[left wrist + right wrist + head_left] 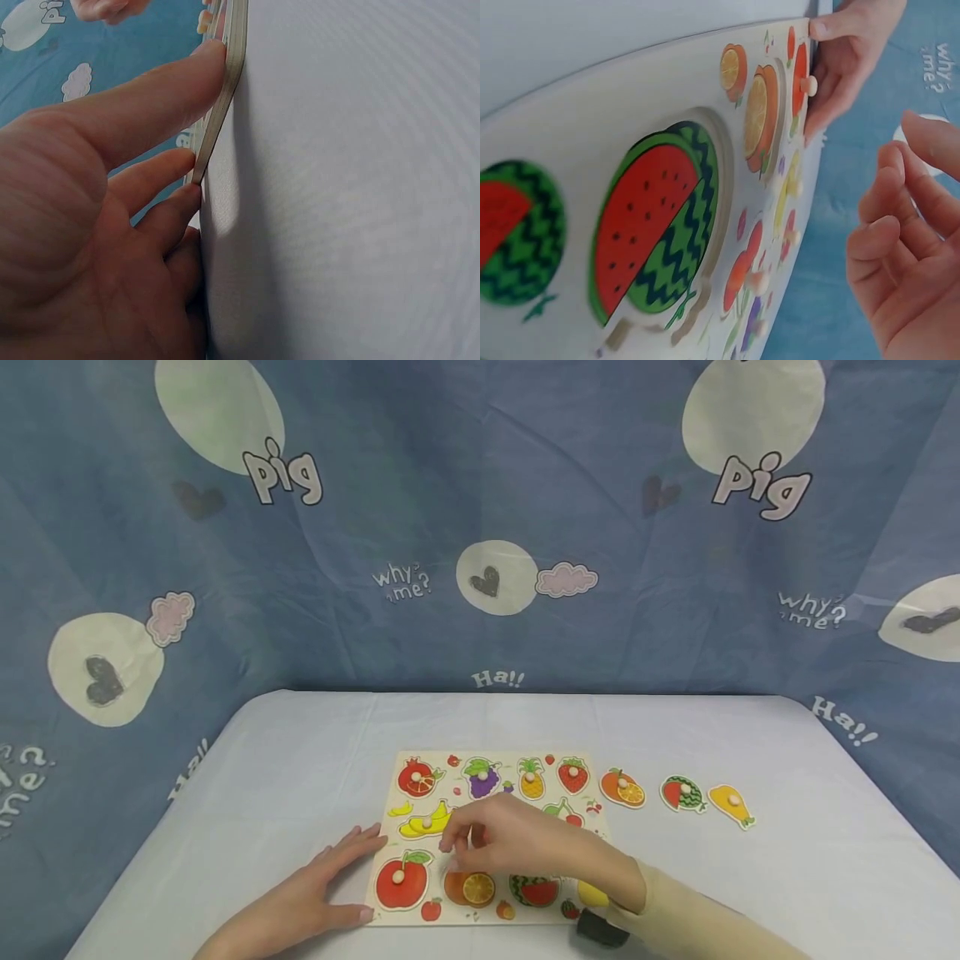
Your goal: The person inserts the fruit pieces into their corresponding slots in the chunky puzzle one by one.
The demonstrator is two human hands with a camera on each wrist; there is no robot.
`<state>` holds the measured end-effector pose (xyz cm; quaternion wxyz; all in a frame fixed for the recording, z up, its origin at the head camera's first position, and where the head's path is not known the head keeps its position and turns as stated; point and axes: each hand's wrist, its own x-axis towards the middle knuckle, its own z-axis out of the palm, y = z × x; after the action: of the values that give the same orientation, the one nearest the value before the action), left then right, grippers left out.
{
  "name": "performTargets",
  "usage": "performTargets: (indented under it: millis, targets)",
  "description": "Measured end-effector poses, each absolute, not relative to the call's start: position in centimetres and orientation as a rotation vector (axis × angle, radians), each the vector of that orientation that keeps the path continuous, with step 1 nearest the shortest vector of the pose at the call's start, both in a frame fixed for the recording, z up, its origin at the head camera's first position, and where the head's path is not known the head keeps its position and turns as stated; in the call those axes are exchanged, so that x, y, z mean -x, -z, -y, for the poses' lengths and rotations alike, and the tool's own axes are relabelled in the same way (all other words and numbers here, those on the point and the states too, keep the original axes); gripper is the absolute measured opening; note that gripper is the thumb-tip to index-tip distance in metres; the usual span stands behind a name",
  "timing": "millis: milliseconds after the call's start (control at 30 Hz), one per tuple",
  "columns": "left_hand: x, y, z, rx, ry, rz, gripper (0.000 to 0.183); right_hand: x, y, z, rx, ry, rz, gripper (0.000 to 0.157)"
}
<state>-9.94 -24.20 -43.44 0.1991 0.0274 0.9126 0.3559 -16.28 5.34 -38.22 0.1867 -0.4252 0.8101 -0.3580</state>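
Observation:
A wooden fruit puzzle board (442, 917) lies on the table, with knobbed pieces set in it, among them an apple (401, 883), bananas (422, 823) and grapes (482, 778). My left hand (303, 893) lies at the board's left edge, its thumb (172, 94) and fingertips touching that edge. Above the board's middle hovers my right hand (517, 839), fingers loosely bent and nothing between them in the right wrist view. It is nearest to the bare orange recess (468, 890). The watermelon recess (649, 217) shows its printed picture without a knob. My right forearm partly hides the lower right yellow recess (591, 894).
Right of the board lie three loose knobbed pieces: an orange (622, 787), a watermelon (682, 794) and a yellow pear-shaped fruit (731, 806). A black device (602, 929) sits under my right wrist. Behind the white table (300, 760) hangs a blue printed curtain (420, 468).

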Motion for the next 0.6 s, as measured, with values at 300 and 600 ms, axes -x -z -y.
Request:
performTargets:
  millis: [300, 600]
  targets:
    - [10.0, 43.3, 24.1, -0.061, -0.987, -2.548, 0.091, 16.3, 38.8, -7.0, 1.217, 1.057, -2.291, 0.012]
    - [9.9, 43.3, 24.0, -0.06, -0.979, -2.558, 0.093, 15.8, 39.0, -8.3, 1.103, 1.147, -2.332, 0.011]
